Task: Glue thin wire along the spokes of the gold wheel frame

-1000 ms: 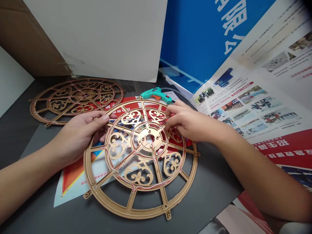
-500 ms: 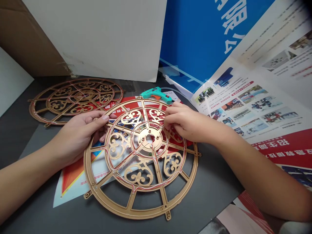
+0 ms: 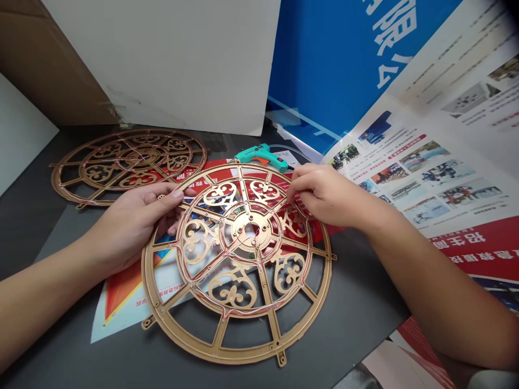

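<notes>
A person's left hand (image 3: 130, 232) is gripping a gold fretwork wheel (image 3: 219, 346) at lower centre of the frame, its thumb lying over the inner ring and its fingers curling beneath. The right hand (image 3: 328, 197) is closing its fingertips (image 3: 292, 195) into a pinch at the wheel's upper right, close to a thin red-and-white strand (image 3: 243, 312) running along the ring; whether they are gripping it is too small to tell. The wheel is lying flat on a printed poster (image 3: 133, 292) on a dark grey tabletop (image 3: 357, 308).

A hard tug could be lifting the strand off the ring or snapping it, and the wheel could be sliding on the poster if the left hand's grip slackens. A teal hot glue gun (image 3: 259, 155) is lying just past the wheel's upper rim, near the right hand, and could burn a knuckle if hot, though the pictures do not show that. A second fretwork wheel (image 3: 55, 183) is sitting at upper left, close to the first. Printed brochures (image 3: 413, 178) are crowding the right side, with a blue board (image 3: 324, 70) and a white board (image 3: 162, 59) standing behind.
</notes>
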Tool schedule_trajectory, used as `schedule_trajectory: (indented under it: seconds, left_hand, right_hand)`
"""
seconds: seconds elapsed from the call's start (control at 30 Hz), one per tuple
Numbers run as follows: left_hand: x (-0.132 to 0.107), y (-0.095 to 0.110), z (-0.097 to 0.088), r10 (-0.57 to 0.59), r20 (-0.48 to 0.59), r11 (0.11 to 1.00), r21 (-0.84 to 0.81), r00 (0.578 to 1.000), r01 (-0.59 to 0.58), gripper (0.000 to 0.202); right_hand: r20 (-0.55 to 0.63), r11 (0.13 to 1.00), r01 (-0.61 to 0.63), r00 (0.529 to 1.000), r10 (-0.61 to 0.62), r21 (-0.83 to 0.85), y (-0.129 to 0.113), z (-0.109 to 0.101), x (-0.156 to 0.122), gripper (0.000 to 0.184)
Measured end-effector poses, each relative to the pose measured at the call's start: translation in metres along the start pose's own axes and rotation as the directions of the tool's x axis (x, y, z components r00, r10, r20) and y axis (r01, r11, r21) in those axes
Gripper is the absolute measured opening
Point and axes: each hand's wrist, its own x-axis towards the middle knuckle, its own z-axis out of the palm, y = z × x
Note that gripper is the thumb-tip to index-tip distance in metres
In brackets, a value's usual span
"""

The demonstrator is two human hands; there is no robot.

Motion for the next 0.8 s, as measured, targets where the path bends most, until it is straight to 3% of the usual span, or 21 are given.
schedule_trajectory:
  seconds: [0.27,0.8]
  left_hand:
    - [-0.0026,0.0021,0.0004,-0.002,-0.003,1.000,0.006,1.000,0.002,0.012]
    - [-0.0010,0.0003,0.0009,-0.021,-0.020,1.000,-0.013,1.000,0.021,0.006]
  right_hand:
    - [0.064,0.997,0.030,0.997,-0.035,0.077,0.0004,-0.0022,0.0009,0.052]
    - [0.219,0.944,-0.043,0.975,-0.031,0.326,0.0087,-0.0035,0.0013,0.056]
